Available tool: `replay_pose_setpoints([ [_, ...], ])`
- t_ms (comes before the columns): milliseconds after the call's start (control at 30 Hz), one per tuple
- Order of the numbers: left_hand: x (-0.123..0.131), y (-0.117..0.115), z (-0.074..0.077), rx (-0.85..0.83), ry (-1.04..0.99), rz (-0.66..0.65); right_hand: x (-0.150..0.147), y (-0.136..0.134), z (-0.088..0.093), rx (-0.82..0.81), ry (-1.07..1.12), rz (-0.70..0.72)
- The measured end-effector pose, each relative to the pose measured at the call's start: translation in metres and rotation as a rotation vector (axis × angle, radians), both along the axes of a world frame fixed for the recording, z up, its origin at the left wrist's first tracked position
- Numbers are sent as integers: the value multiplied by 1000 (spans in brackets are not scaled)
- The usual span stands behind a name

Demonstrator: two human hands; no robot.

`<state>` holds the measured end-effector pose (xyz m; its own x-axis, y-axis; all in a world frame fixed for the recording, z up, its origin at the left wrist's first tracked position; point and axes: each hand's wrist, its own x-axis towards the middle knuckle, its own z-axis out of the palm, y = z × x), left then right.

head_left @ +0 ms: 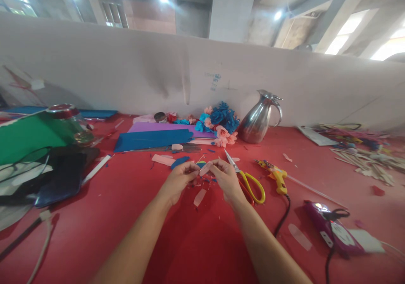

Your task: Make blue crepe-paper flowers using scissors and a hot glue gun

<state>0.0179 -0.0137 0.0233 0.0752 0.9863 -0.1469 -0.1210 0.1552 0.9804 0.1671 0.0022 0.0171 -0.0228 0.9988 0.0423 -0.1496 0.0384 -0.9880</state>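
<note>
Between my two hands is a small strip of pale pink paper (205, 169). My left hand (182, 178) pinches its left end, and my right hand (225, 178) pinches the right end. Just below them on the red table lies a pink paper petal (199, 197), among small blue and pink scraps. Beside my right hand rest scissors with yellow handles (253, 187), blades pointing away. Past my left hand are a blue paper piece (179, 162) and a pink paper strip (163, 160).
Paper flowers (220, 121) and a metal jug (260, 117) stand at the back. A yellow glue gun (276, 176) lies right, its cord running to a purple power strip (332, 229). Blue paper sheets (152, 140) lie behind; a glass jar (77, 126) stands left.
</note>
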Motion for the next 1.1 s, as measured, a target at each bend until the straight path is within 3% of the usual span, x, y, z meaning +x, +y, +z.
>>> replay_pose_setpoints([
  [200, 1, 0, 1, -54, -24, 28, 0, -1, 1, 22, 5, 32],
  [367, 2, 0, 1, -104, -50, -25, -1, 0, 1, 27, 12, 11],
  [1100, 1, 1, -2, -47, -32, -2, -1, -1, 2, 23, 11, 44],
])
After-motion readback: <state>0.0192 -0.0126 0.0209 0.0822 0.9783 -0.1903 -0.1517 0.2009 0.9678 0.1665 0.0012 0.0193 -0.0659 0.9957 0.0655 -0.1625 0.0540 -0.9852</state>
